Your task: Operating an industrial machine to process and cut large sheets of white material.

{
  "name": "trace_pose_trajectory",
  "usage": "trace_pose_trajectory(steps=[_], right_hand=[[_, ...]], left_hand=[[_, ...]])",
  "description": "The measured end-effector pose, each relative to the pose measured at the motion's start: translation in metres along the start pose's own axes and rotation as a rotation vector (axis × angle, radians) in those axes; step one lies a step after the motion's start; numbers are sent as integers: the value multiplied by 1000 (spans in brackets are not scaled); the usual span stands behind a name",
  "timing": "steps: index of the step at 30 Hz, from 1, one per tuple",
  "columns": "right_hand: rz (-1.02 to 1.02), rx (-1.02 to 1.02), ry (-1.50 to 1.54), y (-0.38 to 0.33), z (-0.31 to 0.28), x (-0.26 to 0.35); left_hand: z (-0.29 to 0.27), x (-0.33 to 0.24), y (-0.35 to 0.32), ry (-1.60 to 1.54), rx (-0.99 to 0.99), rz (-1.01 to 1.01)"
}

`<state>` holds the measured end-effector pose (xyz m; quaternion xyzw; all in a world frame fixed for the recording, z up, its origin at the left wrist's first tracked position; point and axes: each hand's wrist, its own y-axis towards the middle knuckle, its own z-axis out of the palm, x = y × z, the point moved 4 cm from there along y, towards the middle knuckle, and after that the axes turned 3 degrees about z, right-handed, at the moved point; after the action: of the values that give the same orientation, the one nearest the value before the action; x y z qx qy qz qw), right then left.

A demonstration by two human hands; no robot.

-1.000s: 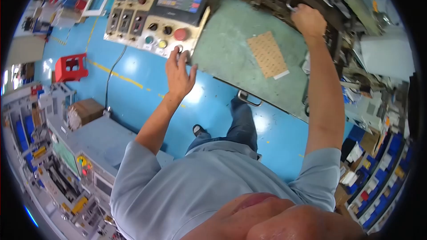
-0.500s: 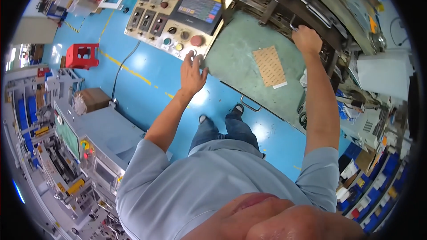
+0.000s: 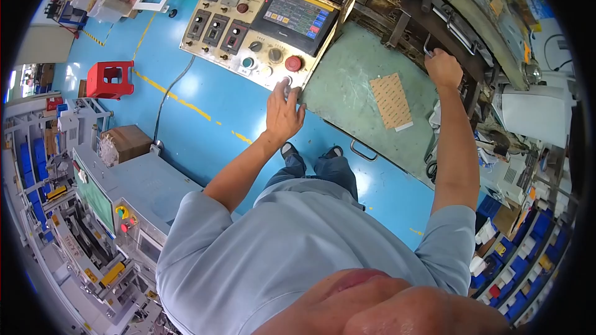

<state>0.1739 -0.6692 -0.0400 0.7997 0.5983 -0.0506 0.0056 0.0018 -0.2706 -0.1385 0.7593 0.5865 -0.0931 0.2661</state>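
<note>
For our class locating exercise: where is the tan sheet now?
The tan sheet lies on the green tabletop, right of centre in the head view, below and left of the right hand.

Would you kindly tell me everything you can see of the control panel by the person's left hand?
The control panel is a cream, metal-looking board, somewhat scuffed, set left of the green worktop. It carries a lit, dark-framed screen under a yellow strip, dark switch plates, rotary knobs, and red and green buttons. The left hand has its fingertips at the near right corner; whether they press cannot be told.
</note>
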Motion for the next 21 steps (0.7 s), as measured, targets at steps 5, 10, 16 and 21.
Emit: trace_pose_trajectory(steps=[5, 10, 16, 21], right_hand=[[13, 7, 0, -1, -3, 2], [8, 12, 9, -4, -8, 3], [-4, 33, 9, -2, -6, -3], [-50, 9, 5, -2, -4, 1]], left_hand=[[2, 3, -2, -76, 69, -26], [5, 3, -2, -87, 19, 18], [8, 2, -1, -10, 33, 43], [7, 3, -3, -58, 55, -5]])
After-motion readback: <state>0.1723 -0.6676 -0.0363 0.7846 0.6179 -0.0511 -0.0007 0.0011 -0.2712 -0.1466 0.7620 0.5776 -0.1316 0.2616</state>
